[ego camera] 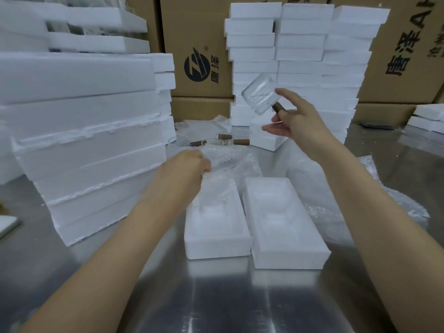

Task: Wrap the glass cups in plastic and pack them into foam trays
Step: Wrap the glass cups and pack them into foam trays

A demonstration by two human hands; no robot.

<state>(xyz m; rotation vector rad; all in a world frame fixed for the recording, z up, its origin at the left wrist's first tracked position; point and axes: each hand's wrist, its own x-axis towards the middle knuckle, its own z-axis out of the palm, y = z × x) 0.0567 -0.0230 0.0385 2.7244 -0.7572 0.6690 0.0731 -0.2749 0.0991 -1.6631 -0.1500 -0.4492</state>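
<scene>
Against the back wall stand brown cardboard cartons. The middle one carries a round dark logo with a slanted H-shaped mark, a small ® above it, and Chinese characters turned on their side beside it — 唐 is the only one I can read. The far-right carton bears large black characters, also sideways, reading 唐泽. A capital A sits above them, and the next letter is cut off at the edge of view.

In front of the tall foam stack the right hand holds a glass cup up in the air. The cup is tilted, its body up and to the left of the knuckles. Its brown handle runs back into the grip, where the curled fingers close around it. The index finger lies straight out above the handle, near the glass wall, and the thumb reaches out below.

Lower down, the left hand pinches the edge of a bubble wrap sheet between thumb and bent fingers — the sheet hangs over the far end of the left foam tray. The right foam tray lies just beside it on the steel table, its moulded hollows bare.

More cups with brown handles stand at the back of the table. Another foam stack rises at the left.
</scene>
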